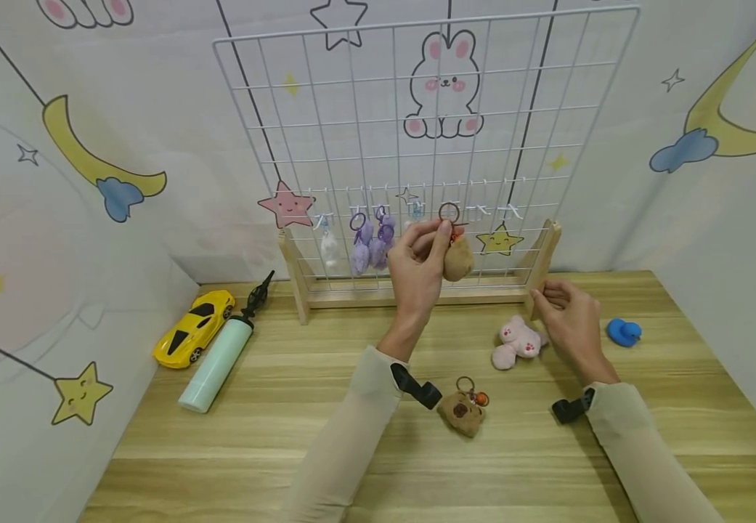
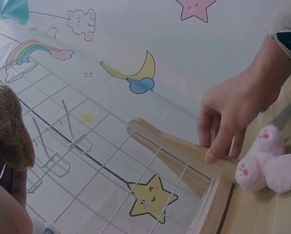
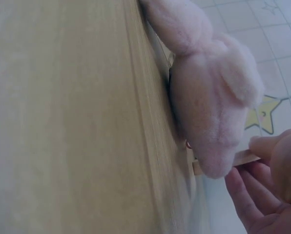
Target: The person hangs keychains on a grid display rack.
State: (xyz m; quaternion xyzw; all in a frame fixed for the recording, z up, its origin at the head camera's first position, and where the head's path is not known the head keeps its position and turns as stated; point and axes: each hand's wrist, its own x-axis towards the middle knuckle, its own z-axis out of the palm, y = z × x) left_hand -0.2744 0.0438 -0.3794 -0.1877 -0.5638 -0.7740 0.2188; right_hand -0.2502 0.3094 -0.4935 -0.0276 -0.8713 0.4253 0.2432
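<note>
Back wall (image 1: 221,181): white, printed with cartoons; a rabbit (image 1: 445,94) at centre, a pink star (image 1: 288,207) lower left, a yellow star (image 1: 500,241) lower right. Left moon (image 1: 67,134) and right moon (image 1: 704,109): yellow crescents, each with a blue cloud. Left wall (image 1: 11,465): white, with a smiling yellow star hung from a dark printed line. Right wall (image 1: 744,305): white, plain in its lower part. Table (image 1: 221,472): light wood, grain running crosswise, set against the walls. Light: even, shadows soft.
</note>
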